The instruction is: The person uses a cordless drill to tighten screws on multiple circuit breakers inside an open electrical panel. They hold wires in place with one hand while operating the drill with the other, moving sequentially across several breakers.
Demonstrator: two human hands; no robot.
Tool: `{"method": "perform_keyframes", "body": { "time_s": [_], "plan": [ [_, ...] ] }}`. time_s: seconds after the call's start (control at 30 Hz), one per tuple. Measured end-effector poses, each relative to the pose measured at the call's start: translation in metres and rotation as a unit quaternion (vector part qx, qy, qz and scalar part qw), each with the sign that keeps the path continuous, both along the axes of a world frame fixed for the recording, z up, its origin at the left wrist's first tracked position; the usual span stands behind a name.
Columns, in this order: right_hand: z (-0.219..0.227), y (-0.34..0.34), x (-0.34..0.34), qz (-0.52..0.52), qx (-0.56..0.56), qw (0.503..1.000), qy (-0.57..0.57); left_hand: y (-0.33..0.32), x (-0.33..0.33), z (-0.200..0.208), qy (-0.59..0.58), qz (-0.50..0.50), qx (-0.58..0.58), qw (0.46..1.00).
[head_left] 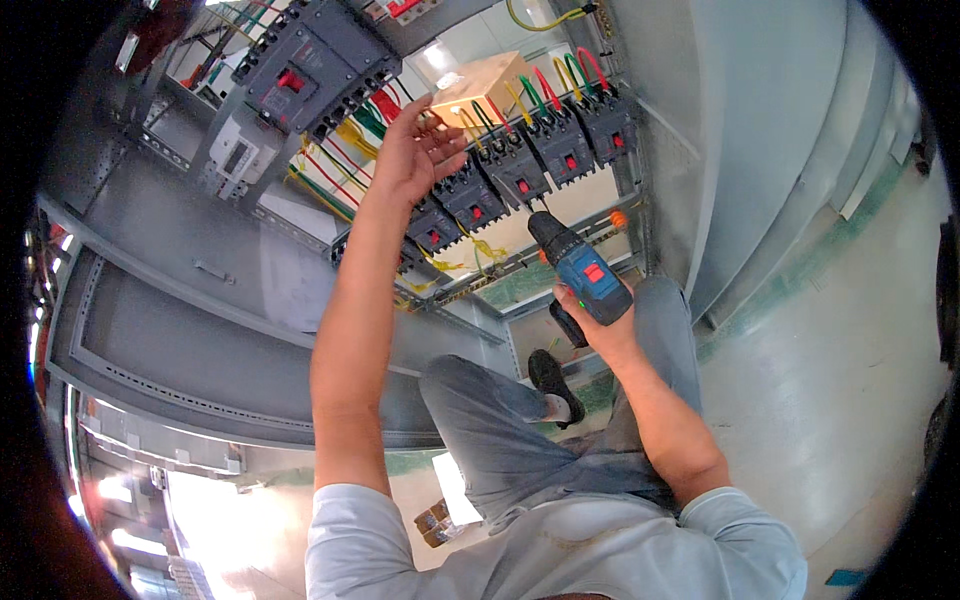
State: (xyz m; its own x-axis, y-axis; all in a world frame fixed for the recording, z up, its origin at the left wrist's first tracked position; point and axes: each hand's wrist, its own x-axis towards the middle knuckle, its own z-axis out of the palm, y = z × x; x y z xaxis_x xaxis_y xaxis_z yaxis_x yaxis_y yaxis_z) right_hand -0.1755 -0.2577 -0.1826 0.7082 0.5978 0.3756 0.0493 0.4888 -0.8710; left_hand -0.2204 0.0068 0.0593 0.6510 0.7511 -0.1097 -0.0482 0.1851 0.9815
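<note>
Nearest, the right hand (598,318) grips a blue cordless drill (580,268) firmly by the handle, its bit aimed up at the row of dark circuit breakers (520,165) in the grey cabinet (200,260). Farther up, the left hand (415,150) rests with spread fingers, holding nothing, against a breaker's upper edge. The breakers look seated and already wired with coloured wires (560,80); fastening seems under way, though which screws are tight cannot be told.
</note>
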Motion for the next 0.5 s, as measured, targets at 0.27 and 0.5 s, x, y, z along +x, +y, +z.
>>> {"method": "perform_keyframes", "body": {
  "time_s": [0.27,0.5],
  "plan": [
    [-0.002,0.003,-0.011,0.016,-0.010,1.000,0.010,0.031,-0.023,-0.007,0.040,-0.267,-0.046,0.962],
    [0.006,0.003,-0.023,0.016,-0.029,0.999,-0.025,0.049,-0.023,-0.036,0.010,-0.229,0.146,0.962]
  ]
}}
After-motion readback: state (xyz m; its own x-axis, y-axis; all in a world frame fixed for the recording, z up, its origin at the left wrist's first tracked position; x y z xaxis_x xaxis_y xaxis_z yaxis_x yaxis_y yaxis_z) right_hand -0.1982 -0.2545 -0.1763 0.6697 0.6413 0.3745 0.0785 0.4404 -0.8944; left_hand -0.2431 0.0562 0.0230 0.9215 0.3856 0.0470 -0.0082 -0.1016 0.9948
